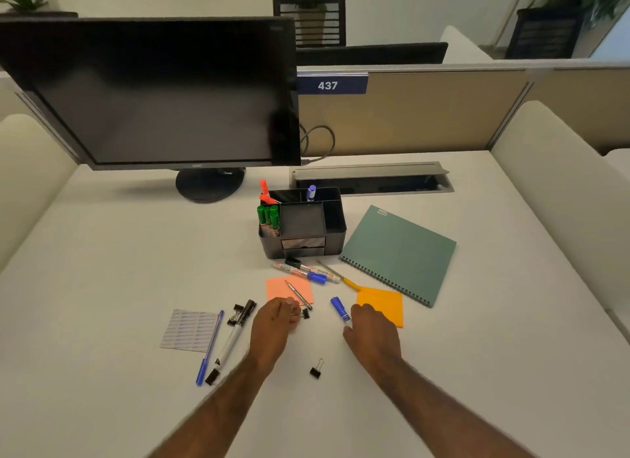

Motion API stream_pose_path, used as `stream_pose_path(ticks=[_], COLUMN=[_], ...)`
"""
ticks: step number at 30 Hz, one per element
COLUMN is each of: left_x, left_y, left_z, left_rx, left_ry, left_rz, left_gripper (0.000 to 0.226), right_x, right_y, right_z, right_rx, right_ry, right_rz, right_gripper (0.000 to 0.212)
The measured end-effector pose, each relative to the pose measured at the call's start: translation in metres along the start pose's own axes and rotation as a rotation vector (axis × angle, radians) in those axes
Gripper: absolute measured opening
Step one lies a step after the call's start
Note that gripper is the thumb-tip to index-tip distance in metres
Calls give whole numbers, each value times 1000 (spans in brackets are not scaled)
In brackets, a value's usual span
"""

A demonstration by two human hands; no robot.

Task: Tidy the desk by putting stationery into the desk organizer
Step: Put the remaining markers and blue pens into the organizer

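On the bench [102,253], the desk organizer [335,234] stands centrally, toward the far edge. Nearer the near edge, the left hand [272,324] pinches a binder clip [305,313]: light, stiff, best taken by its wire loops. The right hand [373,334] reaches a blue marker [340,309], grip unclear; its smooth rigid barrel suits a mid-length pinch.

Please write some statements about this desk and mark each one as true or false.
1. Green markers stand in the desk organizer. True.
2. The spiral notebook lies left of the organizer. False: it lies to its right.
3. The monitor shows a lit picture. False: its screen is dark.
4. A binder clip lies on the desk, outside the organizer. True.
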State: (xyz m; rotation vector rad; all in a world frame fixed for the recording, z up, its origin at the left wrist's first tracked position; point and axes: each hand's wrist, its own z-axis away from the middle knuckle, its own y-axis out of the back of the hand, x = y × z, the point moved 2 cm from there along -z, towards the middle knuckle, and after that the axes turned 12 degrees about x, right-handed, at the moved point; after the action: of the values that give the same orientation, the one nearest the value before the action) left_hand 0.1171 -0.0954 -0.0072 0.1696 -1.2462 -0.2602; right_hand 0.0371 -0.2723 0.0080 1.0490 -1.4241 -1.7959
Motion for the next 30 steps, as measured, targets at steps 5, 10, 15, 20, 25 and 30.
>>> stream_pose_path(ticks=[5, 10, 15, 20, 25, 30], left_x=[0, 7, 15, 19, 29, 49], left_y=[-5, -14, -16, -15, -7, -5], left_z=[3, 3, -1, -14, -22, -38], left_rx=[-59, -104, -71, -16, 19, 74], left_ry=[65, 138, 160, 155, 162, 102], left_rz=[-25, 12, 54, 15, 77, 19], left_gripper=[21, 15, 23, 31, 22, 25], right_x=[-17, -41, -55, -59, -57, -52], right_y=[0, 5, 6, 2, 0, 0], right_z=[3, 4, 1, -8, -32, -56], right_rx=[32, 92, 111, 96, 117, 104], right_ry=[1, 94, 150, 195, 172, 143], right_rz=[-33, -67, -114, -165, -146, -74], right_gripper=[25, 24, 28, 32, 32, 37])
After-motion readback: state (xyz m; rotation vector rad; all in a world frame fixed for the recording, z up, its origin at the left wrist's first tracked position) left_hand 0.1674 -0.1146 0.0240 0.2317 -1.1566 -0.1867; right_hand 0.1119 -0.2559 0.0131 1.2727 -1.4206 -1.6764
